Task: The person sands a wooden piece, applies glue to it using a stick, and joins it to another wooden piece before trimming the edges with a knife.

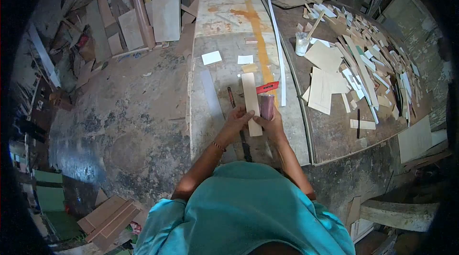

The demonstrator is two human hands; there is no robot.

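Observation:
A pale, flat wooden strip (250, 95) stands lengthwise in front of me, between both hands. My left hand (234, 123) is closed on its left edge near the lower end, thumb on its face. My right hand (272, 125) is closed around the lower end of a purplish-brown block (267, 106) that looks wrapped in sandpaper, and its thumb reaches the strip's right edge. Just beyond the block is a red utility knife (267, 87). Left of the strip lies a thin dark tool with a reddish part (231, 97).
The stained worktable (217, 44) carries white cards (211, 57) and a long white edging strip (278, 44). On the adjoining table at right are a plastic cup (302, 44) with a stick in it and a heap of offcuts (368, 64). Boards (166, 16) lean at back left.

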